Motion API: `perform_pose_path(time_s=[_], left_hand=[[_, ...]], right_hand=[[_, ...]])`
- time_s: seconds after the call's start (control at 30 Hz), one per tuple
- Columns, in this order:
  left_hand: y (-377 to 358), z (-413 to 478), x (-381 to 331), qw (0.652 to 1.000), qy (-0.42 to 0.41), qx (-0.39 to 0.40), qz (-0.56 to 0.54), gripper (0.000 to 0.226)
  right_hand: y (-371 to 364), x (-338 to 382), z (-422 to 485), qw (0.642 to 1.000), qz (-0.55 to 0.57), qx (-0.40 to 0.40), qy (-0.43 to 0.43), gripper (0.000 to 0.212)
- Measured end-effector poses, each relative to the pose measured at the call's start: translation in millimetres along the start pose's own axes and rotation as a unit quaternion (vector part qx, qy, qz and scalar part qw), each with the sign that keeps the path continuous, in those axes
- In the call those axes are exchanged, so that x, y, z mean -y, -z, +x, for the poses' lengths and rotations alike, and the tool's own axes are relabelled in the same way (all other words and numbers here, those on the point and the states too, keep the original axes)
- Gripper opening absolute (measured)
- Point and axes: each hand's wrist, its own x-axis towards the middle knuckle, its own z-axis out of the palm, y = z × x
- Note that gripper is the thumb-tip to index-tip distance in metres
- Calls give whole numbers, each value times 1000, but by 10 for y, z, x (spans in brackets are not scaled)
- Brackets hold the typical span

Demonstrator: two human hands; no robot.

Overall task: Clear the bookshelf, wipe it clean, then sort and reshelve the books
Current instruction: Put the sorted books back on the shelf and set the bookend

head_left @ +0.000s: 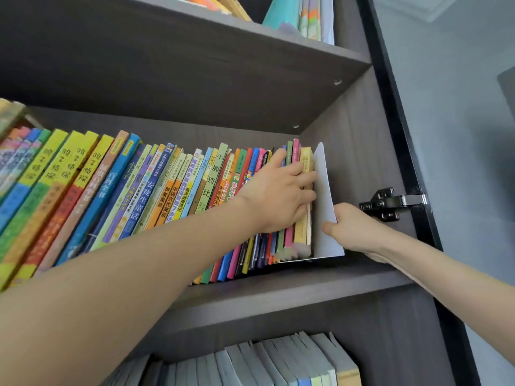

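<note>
A long row of colourful thin books [156, 188] stands leaning on the middle shelf [292, 291] of a dark grey bookshelf. My left hand [278, 196] lies over the spines at the row's right end, fingers curled round the last few books [302, 232]. A white metal bookend [324, 207] stands upright just right of those books. My right hand [354, 227] grips the bookend's front edge, thumb on its near side.
The shelf above holds a few books [306, 18] at its right end. The shelf below carries pale blue-grey books [264, 363]. A black door hinge [390, 203] is fixed to the right side panel, close to my right hand. A grey wall lies further right.
</note>
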Motion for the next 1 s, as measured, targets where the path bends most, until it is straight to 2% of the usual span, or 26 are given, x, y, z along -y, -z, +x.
perform_pose_path(time_s=[0.07,0.13,0.2,0.27,0.33,0.43,0.5,0.53,0.83,1.0], left_hand=[[33,-14,-5,1000,24,20,-4,53],[69,1,-78,993,32,18,-113,51],[115,40,-107,969,40,-28,-241,43],[137,122,23,949,105,-74,-287,32],[147,177,276,948,203,-58,-239,37],[75,135,651,946,273,111,-136,52],[52,82,777,917,299,217,-150,59],[37,72,814,906,309,242,-161,59],[60,-201,966,923,320,203,-61,55],[75,-553,1227,898,384,212,-40,54]], right_hand=[[-36,78,20,1000,-4,10,29,33],[-85,97,-29,998,32,27,55,27],[-136,42,-95,993,90,53,60,25],[-167,-9,-123,987,127,86,56,24],[-186,-48,-94,985,128,102,57,20],[-190,-91,-29,983,144,95,56,18],[-179,-101,-9,981,157,97,63,18],[-171,-105,0,980,163,100,65,18],[-155,-10,-26,968,187,139,95,19],[-146,213,49,970,151,124,144,18]])
